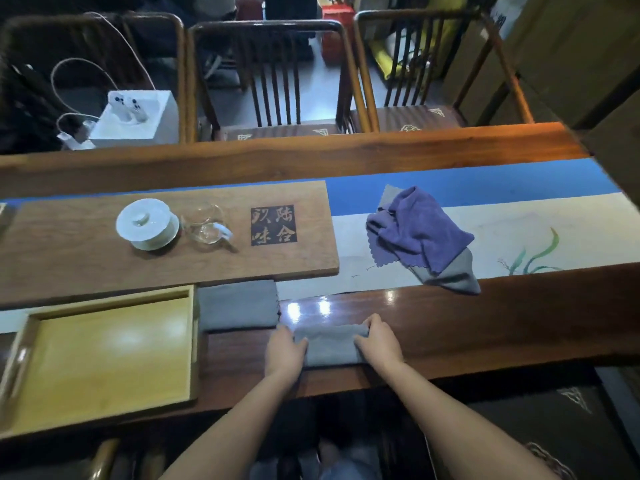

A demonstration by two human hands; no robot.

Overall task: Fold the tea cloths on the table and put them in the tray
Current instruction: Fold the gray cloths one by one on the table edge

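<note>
A grey tea cloth [330, 346], folded into a narrow band, lies on the dark wooden table near its front edge. My left hand [285, 348] grips its left end and my right hand [379, 341] grips its right end. Just behind and to the left, a second grey cloth [239, 304] rests folded flat. A crumpled purple cloth [417, 228] lies further back on the right, on top of a loose grey cloth [453, 277]. The yellow wooden tray [104, 348] sits at the front left with nothing in it.
A long wooden tea board [86, 268] lies behind the tray, bearing a white lidded cup [147, 223] and a glass pitcher [207, 223]. A blue and cream runner [519, 223] covers the table's middle. Wooden chairs [270, 77] stand along the far side.
</note>
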